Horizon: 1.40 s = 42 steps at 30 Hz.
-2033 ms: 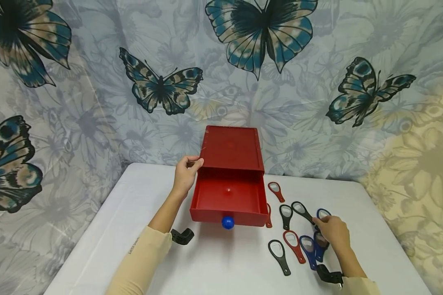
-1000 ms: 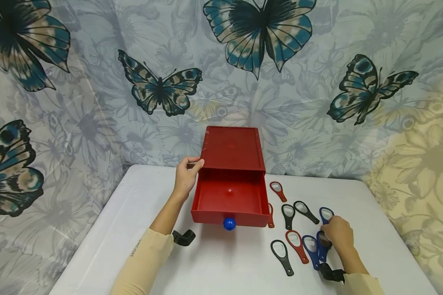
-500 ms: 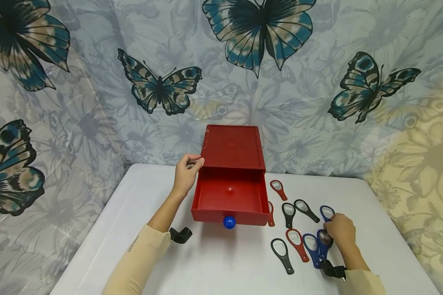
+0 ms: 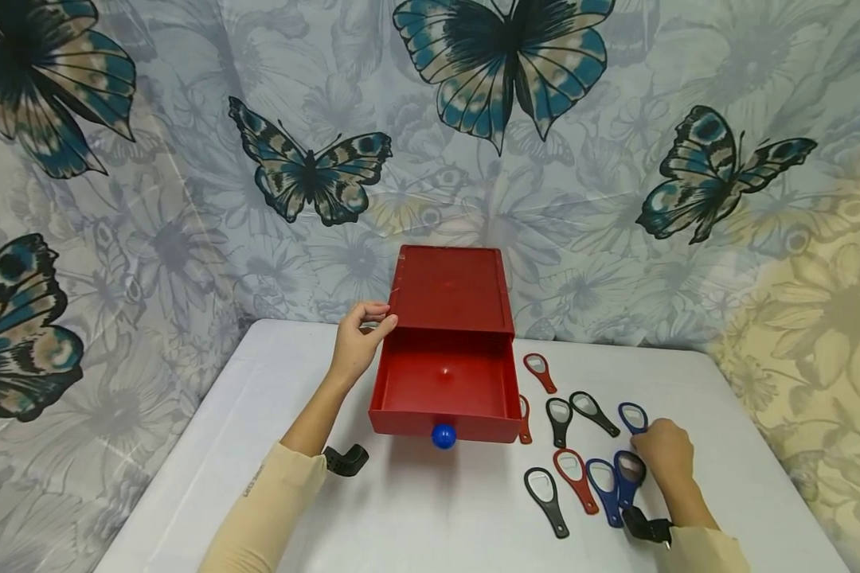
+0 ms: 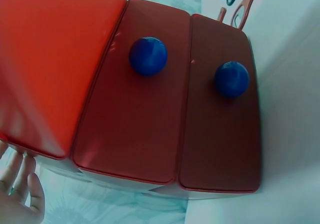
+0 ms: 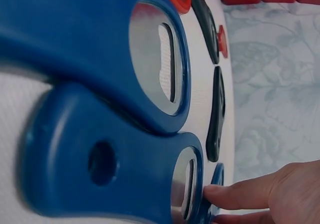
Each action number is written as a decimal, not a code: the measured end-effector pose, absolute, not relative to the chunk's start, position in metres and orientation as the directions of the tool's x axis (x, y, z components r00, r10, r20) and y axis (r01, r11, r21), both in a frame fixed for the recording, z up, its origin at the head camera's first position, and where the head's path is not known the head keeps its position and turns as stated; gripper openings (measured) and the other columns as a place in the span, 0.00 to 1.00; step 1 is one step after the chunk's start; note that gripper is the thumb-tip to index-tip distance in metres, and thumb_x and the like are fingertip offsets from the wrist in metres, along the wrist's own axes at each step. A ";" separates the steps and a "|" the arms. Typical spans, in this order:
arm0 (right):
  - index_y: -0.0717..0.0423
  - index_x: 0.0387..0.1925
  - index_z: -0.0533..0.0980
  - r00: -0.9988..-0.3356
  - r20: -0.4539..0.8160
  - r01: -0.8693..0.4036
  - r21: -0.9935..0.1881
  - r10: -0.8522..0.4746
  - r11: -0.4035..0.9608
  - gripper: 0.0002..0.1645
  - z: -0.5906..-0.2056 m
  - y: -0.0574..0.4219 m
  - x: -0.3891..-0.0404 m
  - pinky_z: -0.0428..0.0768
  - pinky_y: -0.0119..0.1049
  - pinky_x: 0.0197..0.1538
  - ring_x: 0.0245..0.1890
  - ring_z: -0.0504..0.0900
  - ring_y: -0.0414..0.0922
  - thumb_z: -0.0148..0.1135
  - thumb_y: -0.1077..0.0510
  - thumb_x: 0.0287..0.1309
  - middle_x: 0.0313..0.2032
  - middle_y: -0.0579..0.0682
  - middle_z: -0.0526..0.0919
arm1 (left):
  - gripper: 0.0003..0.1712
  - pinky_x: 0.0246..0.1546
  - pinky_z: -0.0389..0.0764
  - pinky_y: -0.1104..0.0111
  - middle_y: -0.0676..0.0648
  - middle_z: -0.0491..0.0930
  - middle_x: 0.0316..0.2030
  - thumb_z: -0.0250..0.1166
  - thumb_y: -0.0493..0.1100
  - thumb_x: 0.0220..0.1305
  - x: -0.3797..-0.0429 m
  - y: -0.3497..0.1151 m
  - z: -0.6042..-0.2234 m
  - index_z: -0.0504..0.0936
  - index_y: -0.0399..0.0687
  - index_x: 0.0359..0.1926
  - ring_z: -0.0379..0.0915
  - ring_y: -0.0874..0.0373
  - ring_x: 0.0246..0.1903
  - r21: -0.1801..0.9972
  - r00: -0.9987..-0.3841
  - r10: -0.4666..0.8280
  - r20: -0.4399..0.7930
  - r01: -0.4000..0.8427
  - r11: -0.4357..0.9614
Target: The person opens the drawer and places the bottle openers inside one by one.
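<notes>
A red drawer cabinet (image 4: 451,286) stands at the back of the table, its top drawer (image 4: 444,382) pulled out with nothing seen inside. My left hand (image 4: 354,344) touches the cabinet's left side edge with extended fingertips; the left wrist view shows them along that side. At the right, my right hand (image 4: 665,454) pinches the handle end of a blue bottle opener (image 4: 633,417), whose oval head points away and whose handle is mostly hidden. Two more blue bottle openers (image 4: 603,487) lie overlapping just nearer, large in the right wrist view.
Right of the cabinet lie black bottle openers (image 4: 546,501) and red ones (image 4: 576,480), one red opener (image 4: 525,419) partly behind the drawer. Two lower drawers (image 5: 135,114) with blue knobs are shut. A butterfly-print cloth (image 4: 315,270) hangs behind the white table (image 4: 222,446).
My right hand has gone from beside a black opener to the far blue opener, and has since shifted slightly right. My left hand stays at the cabinet's side, its wrist slightly further left.
</notes>
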State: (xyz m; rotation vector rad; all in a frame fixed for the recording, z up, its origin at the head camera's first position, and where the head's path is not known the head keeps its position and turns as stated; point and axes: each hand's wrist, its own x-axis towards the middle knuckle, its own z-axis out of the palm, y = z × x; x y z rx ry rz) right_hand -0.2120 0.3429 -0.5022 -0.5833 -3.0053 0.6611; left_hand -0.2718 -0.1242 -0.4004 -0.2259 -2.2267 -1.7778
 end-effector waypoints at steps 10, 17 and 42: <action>0.69 0.18 0.74 -0.946 -0.066 0.314 -0.442 0.319 0.840 0.13 -0.504 0.352 -0.217 0.70 0.41 0.23 0.22 0.72 0.53 0.63 0.60 0.45 0.17 0.58 0.75 | 0.15 0.46 0.73 0.70 0.39 0.75 0.56 0.65 0.40 0.65 -0.273 -0.125 -0.406 0.79 0.34 0.49 0.72 0.53 0.48 0.934 -0.943 -0.068 0.326 0.309 0.181; 0.77 0.32 0.78 -0.953 -0.098 0.298 -0.481 0.287 0.824 0.21 -0.504 0.362 -0.217 0.73 0.41 0.28 0.30 0.79 0.59 0.66 0.57 0.47 0.30 0.70 0.82 | 0.16 0.44 0.76 0.71 0.39 0.79 0.53 0.66 0.41 0.63 -0.272 -0.122 -0.404 0.79 0.36 0.48 0.74 0.57 0.45 0.934 -0.938 -0.090 0.334 0.316 0.167; 0.75 0.48 0.77 -0.939 0.021 0.229 -0.703 0.342 0.673 0.26 -0.433 0.331 -0.215 0.74 0.29 0.25 0.20 0.75 0.31 0.66 0.54 0.57 0.28 0.57 0.87 | 0.17 0.41 0.73 0.77 0.36 0.77 0.55 0.65 0.39 0.65 -0.267 -0.118 -0.403 0.77 0.32 0.51 0.70 0.67 0.43 0.952 -0.949 -0.111 0.296 0.284 0.112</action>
